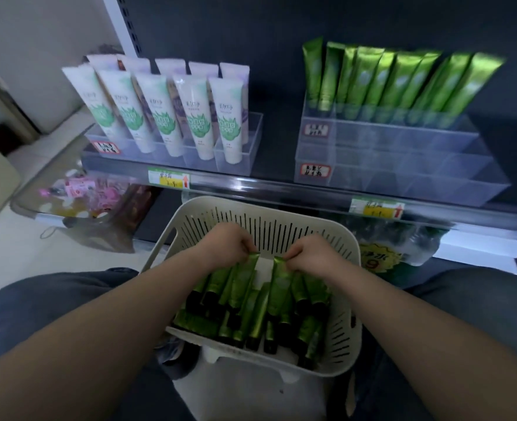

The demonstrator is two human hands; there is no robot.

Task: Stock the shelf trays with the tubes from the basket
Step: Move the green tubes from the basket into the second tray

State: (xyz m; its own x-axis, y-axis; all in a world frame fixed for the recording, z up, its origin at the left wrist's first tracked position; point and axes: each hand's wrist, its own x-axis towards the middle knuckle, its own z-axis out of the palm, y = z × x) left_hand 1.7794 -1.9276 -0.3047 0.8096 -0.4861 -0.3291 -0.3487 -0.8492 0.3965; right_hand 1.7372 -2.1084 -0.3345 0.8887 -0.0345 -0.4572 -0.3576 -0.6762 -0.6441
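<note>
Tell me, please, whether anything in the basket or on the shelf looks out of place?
Only one thing: in the basket, among the green tubes, the one between the left hand and right hand shows a white patch the others lack; I cannot tell what it is. Nothing looks spilled or damaged.

White wall is showing at upper left, meeting a pale slotted upright. Dark back panel is filling the area behind the shelf rail, which is catching bright glare. Pale floor is showing lower left, beneath a clear ledge carrying pink packets.
</note>
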